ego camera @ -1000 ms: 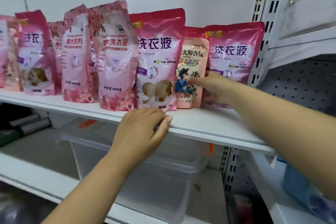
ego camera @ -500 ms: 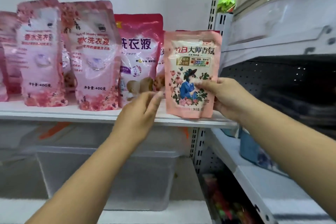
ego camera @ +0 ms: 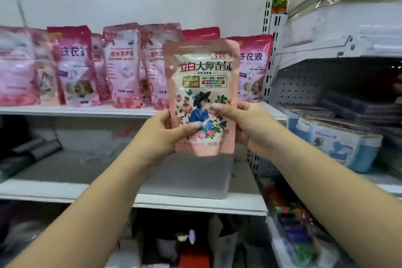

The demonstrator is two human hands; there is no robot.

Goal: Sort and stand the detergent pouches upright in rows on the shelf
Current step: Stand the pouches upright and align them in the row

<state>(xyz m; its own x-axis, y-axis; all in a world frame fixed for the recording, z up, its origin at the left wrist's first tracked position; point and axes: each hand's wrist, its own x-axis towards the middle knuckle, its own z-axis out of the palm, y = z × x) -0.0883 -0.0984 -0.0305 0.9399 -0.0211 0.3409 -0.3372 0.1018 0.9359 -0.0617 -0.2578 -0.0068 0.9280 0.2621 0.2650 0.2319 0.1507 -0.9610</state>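
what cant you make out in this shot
Head view only:
- Peach pouch: net-weight print at the bottom is blurred; the left hand and right hand cover its lower sides.
- Pink pouches on the shelf: small print motion-blurred; the pouch hides those behind it.
- Bottom shelf items: dark, blurred.

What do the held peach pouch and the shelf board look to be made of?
Peach pouch: looks like flexible printed plastic film with a soft satin sheen; flat sealed edges and faint creases point that way. Left hand and right hand grip its lower half.
Shelf board: probably white painted sheet metal, smooth and slightly glossy, hung on a slotted upright. Not certain.
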